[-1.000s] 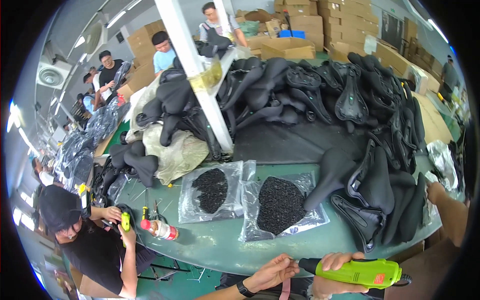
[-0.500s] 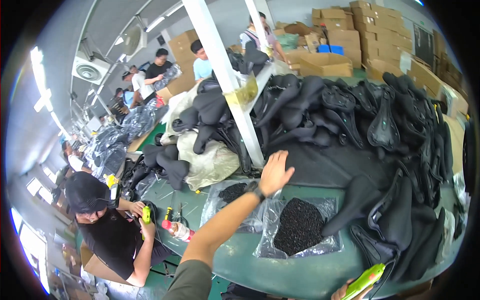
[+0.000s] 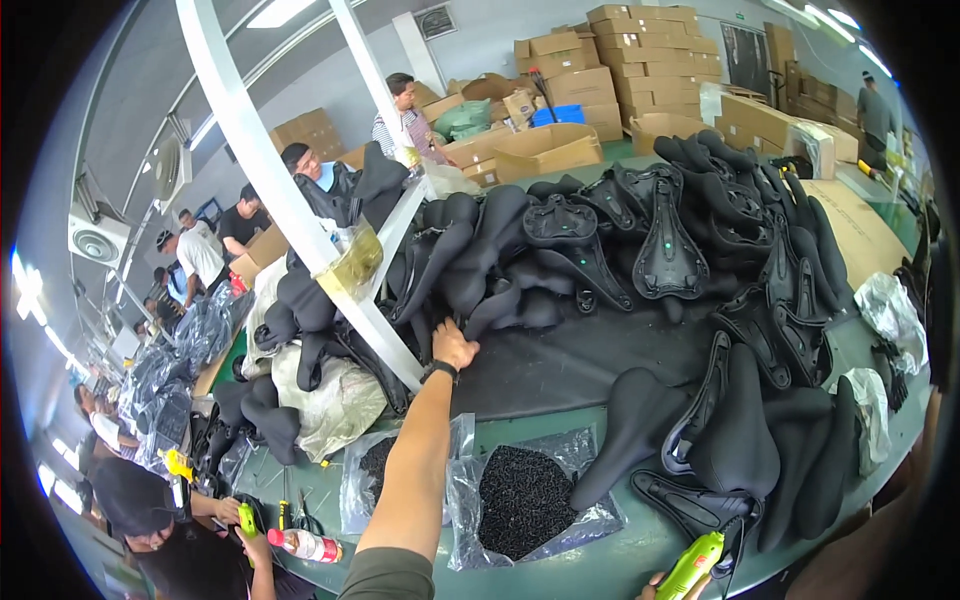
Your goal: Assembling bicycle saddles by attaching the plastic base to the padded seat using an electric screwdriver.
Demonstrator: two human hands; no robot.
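My left hand [image 3: 455,346] reaches across the table to the pile, its fingers closed about the narrow tip of a black bicycle saddle [image 3: 488,308]; the fingertips are partly hidden. At the lower edge my right hand [image 3: 655,588] grips a lime-green corded power tool [image 3: 692,566], which looks like an electric screwdriver. Just beyond the tool lie several saddles, one with its smooth top up [image 3: 735,440] and one with its underside showing [image 3: 690,505]. Below my left forearm an open clear bag [image 3: 590,520] holds small black screw-like parts [image 3: 522,502].
A white post [image 3: 265,180] rises left of my left hand. Saddles are heaped along the far side on a black sheet [image 3: 560,370]. At the left a co-worker in a black cap [image 3: 140,500] holds a similar green tool [image 3: 246,518], near a red-capped bottle [image 3: 305,545]. Cardboard boxes [image 3: 650,70] stand behind.
My left hand has gone from spread above the black sheet to the saddle tip by the post. The view has swung right. My right hand still holds the green tool.
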